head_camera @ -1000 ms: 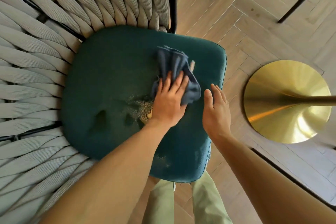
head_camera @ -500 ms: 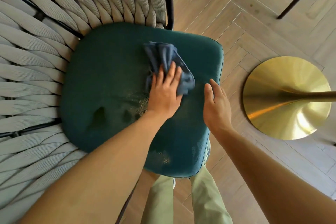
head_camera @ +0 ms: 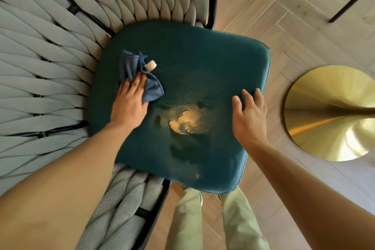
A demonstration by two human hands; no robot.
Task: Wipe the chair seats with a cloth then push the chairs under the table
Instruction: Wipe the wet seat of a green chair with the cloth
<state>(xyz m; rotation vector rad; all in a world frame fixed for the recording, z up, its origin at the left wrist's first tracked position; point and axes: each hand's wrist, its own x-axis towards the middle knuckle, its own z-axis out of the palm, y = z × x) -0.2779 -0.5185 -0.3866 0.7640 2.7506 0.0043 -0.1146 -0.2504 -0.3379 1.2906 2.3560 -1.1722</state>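
A dark teal seat cushion [head_camera: 192, 63] fills the middle of the view, inside a chair with a woven grey rope back [head_camera: 50, 50]. A crumpled blue cloth [head_camera: 129, 65] with a pale tag lies on the cushion's left part. My left hand [head_camera: 129, 103] presses flat on the cloth, fingers straight. My right hand [head_camera: 249, 113] rests on the cushion's right edge, fingers spread and relaxed, holding nothing. A bright patch of light [head_camera: 186, 119] shines on the cushion's middle.
A round brass table base [head_camera: 324, 111] stands on the herringbone wood floor [head_camera: 274, 16] to the right of the chair. Two thin black legs [head_camera: 353, 0] cross the floor at the top right. My legs in light green trousers [head_camera: 239, 221] are below the cushion.
My left hand has slid the cloth leftward across the cushion, from near its right-centre to its left part. My right hand stays at the right edge.
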